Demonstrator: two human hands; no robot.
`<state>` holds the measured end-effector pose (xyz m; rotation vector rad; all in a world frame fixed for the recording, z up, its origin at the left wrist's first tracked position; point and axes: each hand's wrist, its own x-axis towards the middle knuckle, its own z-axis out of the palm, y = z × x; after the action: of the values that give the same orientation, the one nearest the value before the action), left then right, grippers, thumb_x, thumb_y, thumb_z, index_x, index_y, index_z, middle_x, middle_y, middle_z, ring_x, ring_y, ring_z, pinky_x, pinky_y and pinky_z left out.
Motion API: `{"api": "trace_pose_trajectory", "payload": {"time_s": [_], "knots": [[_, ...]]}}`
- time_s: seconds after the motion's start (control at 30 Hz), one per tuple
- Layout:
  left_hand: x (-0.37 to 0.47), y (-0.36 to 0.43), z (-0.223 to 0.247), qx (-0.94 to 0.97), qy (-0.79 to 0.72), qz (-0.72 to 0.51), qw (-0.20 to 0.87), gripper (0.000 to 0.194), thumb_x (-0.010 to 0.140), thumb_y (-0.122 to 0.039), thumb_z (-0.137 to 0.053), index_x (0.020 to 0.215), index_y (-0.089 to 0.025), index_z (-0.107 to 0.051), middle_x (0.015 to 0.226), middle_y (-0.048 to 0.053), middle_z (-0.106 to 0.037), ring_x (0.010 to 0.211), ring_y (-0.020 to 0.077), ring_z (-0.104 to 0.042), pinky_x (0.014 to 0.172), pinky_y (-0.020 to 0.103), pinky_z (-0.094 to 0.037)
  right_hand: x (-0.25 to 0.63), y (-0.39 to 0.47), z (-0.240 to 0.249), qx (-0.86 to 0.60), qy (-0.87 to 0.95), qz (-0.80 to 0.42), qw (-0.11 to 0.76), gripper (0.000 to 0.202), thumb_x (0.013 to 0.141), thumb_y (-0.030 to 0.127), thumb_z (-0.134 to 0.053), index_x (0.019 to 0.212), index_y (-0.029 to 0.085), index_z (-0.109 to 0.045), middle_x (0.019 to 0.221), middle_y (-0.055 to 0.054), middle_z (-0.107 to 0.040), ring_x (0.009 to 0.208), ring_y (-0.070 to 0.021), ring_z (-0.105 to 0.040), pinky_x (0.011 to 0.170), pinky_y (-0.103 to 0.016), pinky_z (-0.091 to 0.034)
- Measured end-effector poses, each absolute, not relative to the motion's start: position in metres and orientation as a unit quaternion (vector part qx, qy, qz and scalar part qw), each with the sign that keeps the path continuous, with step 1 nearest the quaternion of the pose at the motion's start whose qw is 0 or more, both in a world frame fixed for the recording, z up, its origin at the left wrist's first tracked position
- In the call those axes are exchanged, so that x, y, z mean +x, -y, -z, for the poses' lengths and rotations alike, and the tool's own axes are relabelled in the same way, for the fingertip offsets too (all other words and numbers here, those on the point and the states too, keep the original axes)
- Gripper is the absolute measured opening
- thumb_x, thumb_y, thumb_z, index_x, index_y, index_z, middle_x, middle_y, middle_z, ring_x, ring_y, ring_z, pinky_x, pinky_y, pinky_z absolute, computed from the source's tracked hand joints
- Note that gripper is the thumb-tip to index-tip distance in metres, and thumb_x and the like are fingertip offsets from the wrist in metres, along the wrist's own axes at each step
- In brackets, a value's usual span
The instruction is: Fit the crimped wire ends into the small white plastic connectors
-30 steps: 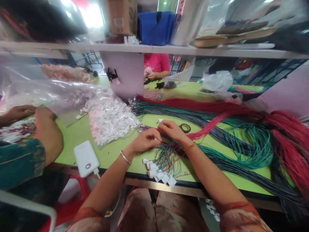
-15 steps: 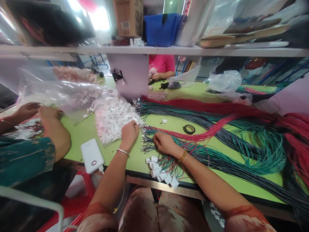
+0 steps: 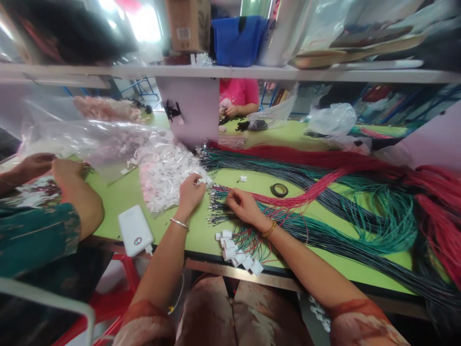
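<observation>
Holding white connectors: bag by left hand; wires at right hand.

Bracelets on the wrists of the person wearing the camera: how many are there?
2: a thin silver-coloured bracelet at the left hand's wrist, and a gold-coloured one at the right hand's wrist. The sleeves could hide more.

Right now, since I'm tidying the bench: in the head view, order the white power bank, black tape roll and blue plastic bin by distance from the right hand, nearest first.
1. Black tape roll, right of the right hand.
2. White power bank, left of the left hand.
3. Blue plastic bin, up on the shelf.
</observation>
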<state>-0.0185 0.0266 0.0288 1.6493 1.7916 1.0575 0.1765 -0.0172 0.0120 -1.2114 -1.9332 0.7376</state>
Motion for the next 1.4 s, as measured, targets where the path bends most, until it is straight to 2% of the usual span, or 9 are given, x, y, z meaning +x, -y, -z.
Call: {"api": "trace_pose_trajectory", "payload": {"time_s": [0.13,0.2,0.3,0.47,0.67,0.9,1.03,1.2,1.4], "knots": [[-0.011,-0.026,-0.033,0.479,-0.484,-0.469,0.563,0.026,0.063,-0.013,-0.06,0.089,-0.015,-0.063,0.072,0.001,-0.062,0.061,0.0111,-0.055,0.062,0.024,-0.045,0.171,0.018,-0.019,-0.441,0.703,-0.358,0.429,0.014,0.083,0.031,-0.049,0.079,0.018,-0.054,0.066,0.002,-0.053,0.06,-0.0109,-0.045,0.058,-0.022,-0.038],[-0.005,-0.024,-0.034,0.433,-0.423,-0.464,0.647,0.024,0.061,-0.013,-0.066,0.085,-0.013,-0.064,0.072,0.001,-0.063,0.06,0.0092,-0.055,0.06,0.022,-0.046,0.17,0.019,-0.022,-0.444,0.686,-0.361,0.449,0.014,0.081,0.031,-0.051,0.079,0.018,-0.055,0.064,0.002,-0.052,0.057,-0.0103,-0.044,0.055,-0.022,-0.037],[0.002,-0.019,-0.034,0.391,-0.382,-0.458,0.701,0.019,0.065,-0.018,-0.07,0.082,-0.011,-0.065,0.073,0.003,-0.064,0.059,0.0075,-0.056,0.056,0.018,-0.047,0.172,0.02,-0.026,-0.474,0.66,-0.328,0.481,0.015,0.079,0.032,-0.054,0.077,0.018,-0.056,0.063,0.002,-0.052,0.054,-0.0097,-0.042,0.053,-0.022,-0.035],[0.006,-0.016,-0.032,0.371,-0.368,-0.45,0.725,0.014,0.07,-0.017,-0.071,0.08,-0.009,-0.066,0.073,0.004,-0.066,0.055,0.0054,-0.056,0.053,0.015,-0.047,0.175,0.02,-0.025,-0.478,0.673,-0.275,0.493,0.011,0.078,0.028,-0.055,0.076,0.017,-0.058,0.064,0.001,-0.053,0.056,-0.0098,-0.044,0.055,-0.022,-0.036],[0.007,-0.017,-0.028,0.373,-0.376,-0.454,0.716,0.017,0.07,-0.018,-0.075,0.082,-0.009,-0.067,0.074,0.004,-0.067,0.055,0.0044,-0.057,0.055,0.014,-0.048,0.175,0.017,-0.022,-0.475,0.68,-0.254,0.496,0.01,0.077,0.026,-0.056,0.074,0.017,-0.058,0.062,0.002,-0.054,0.054,-0.0096,-0.044,0.054,-0.022,-0.036],[0.015,-0.012,-0.026,0.404,-0.397,-0.454,0.687,0.035,0.055,-0.028,-0.087,0.077,-0.009,-0.068,0.069,0.002,-0.066,0.058,0.0063,-0.059,0.057,0.016,-0.05,0.174,0.014,-0.014,-0.472,0.694,-0.245,0.486,0.013,0.078,0.026,-0.056,0.069,0.018,-0.055,0.059,0.002,-0.051,0.052,-0.0098,-0.042,0.052,-0.023,-0.034],[0.017,-0.012,-0.024,0.4,-0.415,-0.46,0.676,0.043,0.047,-0.034,-0.09,0.074,-0.01,-0.067,0.067,0.0,-0.065,0.056,0.0067,-0.059,0.056,0.018,-0.05,0.177,0.012,-0.012,-0.459,0.708,-0.259,0.47,0.009,0.078,0.024,-0.054,0.073,0.017,-0.058,0.064,0.0,-0.057,0.057,-0.0107,-0.046,0.056,-0.023,-0.037],[0.015,-0.012,-0.025,0.427,-0.422,-0.443,0.666,0.041,0.049,-0.035,-0.089,0.072,-0.011,-0.065,0.065,0.0,-0.064,0.055,0.0071,-0.058,0.056,0.019,-0.049,0.177,0.011,-0.012,-0.473,0.705,-0.266,0.455,0.011,0.079,0.026,-0.054,0.071,0.017,-0.055,0.063,0.001,-0.055,0.056,-0.0102,-0.044,0.057,-0.023,-0.037],[0.008,-0.015,-0.027,0.441,-0.446,-0.404,0.666,0.033,0.055,-0.029,-0.087,0.071,-0.01,-0.065,0.063,0.001,-0.062,0.054,0.0079,-0.058,0.054,0.019,-0.048,0.188,0.005,-0.021,-0.438,0.723,-0.343,0.41,0.019,0.083,0.032,-0.053,0.076,0.016,-0.06,0.069,0.0,-0.06,0.061,-0.0101,-0.048,0.059,-0.022,-0.038]]}}
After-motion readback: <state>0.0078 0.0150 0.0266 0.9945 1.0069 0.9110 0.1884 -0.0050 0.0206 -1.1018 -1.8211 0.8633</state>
